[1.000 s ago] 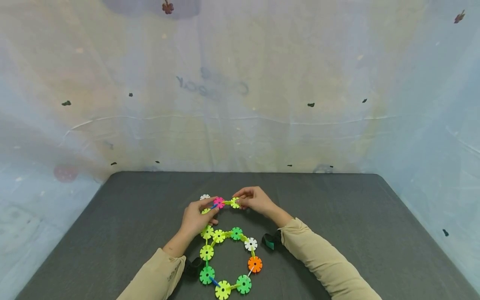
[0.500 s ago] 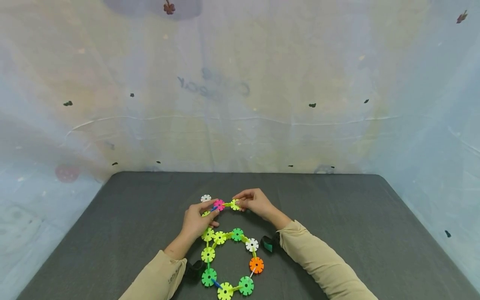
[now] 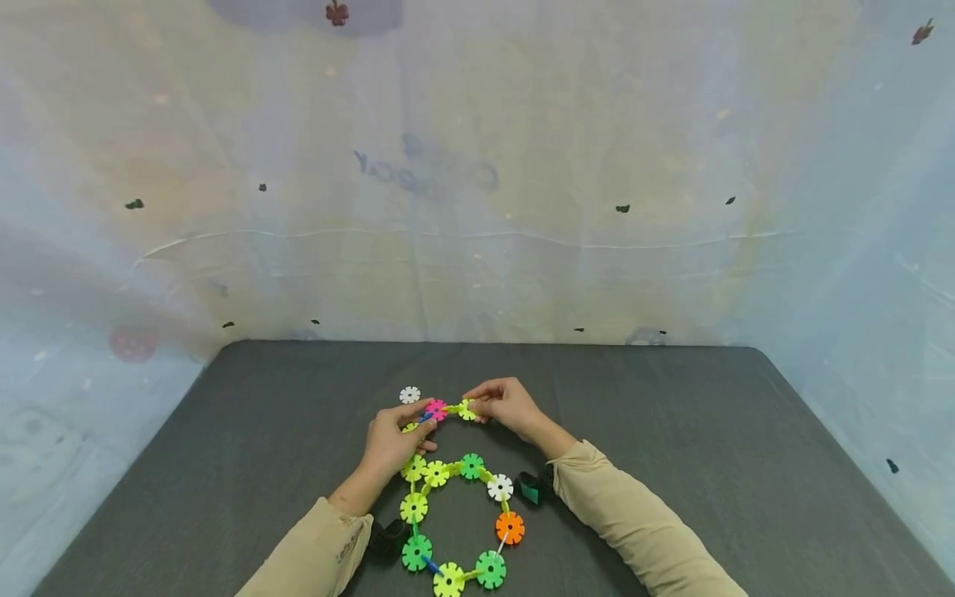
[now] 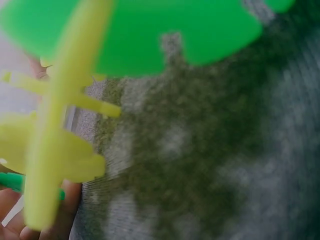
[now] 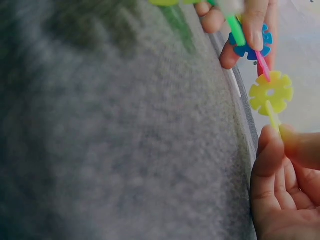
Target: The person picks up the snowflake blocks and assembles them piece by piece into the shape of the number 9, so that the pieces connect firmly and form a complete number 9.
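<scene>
A chain of slotted interlocking discs runs up the table to both hands. My left hand (image 3: pixel 390 438) pinches the blue disc (image 5: pixel 266 50) between finger and thumb. A pink disc (image 3: pixel 437 410) is joined to it, seen edge-on in the right wrist view. Beyond the pink one comes a yellow disc (image 5: pixel 280 92), then the end yellow disc (image 3: pixel 466 410), whose edge my right hand (image 3: pixel 509 405) pinches. Nearer me, the chain forms a loop with a green disc (image 3: pixel 472 466), a white disc (image 3: pixel 500 487) and an orange disc (image 3: pixel 511 528). A big blurred green disc (image 4: pixel 135 40) fills the left wrist view's top.
A loose-looking white disc (image 3: pixel 409 395) lies just beyond the left fingertips. The dark grey table (image 3: pixel 671 431) extends to both sides. A pale printed curtain (image 3: pixel 477 274) hangs behind its far edge. Black wrist straps (image 3: pixel 388 537) show near both tan sleeves.
Both hands keep their pinch on the chain, and the right hand sits slightly lower in the head view. The discs stay joined as before.
</scene>
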A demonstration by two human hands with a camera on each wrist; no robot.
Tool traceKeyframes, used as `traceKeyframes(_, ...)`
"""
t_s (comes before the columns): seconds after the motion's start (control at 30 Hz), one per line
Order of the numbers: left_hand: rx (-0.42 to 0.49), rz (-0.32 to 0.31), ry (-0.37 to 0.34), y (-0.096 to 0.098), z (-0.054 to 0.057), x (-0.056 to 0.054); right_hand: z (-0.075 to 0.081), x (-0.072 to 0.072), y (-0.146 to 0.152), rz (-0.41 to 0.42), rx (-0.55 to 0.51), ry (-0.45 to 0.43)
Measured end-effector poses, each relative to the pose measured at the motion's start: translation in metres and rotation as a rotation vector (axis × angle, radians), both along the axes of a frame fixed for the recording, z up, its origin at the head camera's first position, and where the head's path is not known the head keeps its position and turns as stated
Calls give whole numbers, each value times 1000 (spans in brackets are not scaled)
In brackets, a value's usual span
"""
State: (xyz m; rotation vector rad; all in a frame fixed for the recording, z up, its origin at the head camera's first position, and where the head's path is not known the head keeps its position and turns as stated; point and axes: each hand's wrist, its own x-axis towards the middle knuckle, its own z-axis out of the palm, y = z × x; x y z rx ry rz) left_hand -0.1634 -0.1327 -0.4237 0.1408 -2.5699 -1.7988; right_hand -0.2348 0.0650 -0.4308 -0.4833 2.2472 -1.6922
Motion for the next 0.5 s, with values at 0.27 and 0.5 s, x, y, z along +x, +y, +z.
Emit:
traceKeyframes(0.27, 12, 20, -21, -3, 0, 3, 2, 0, -6, -1, -14, -52)
traceKeyframes(0.5, 5, 16, -15, -3, -1, 2, 4, -1, -5, 14, 4, -53)
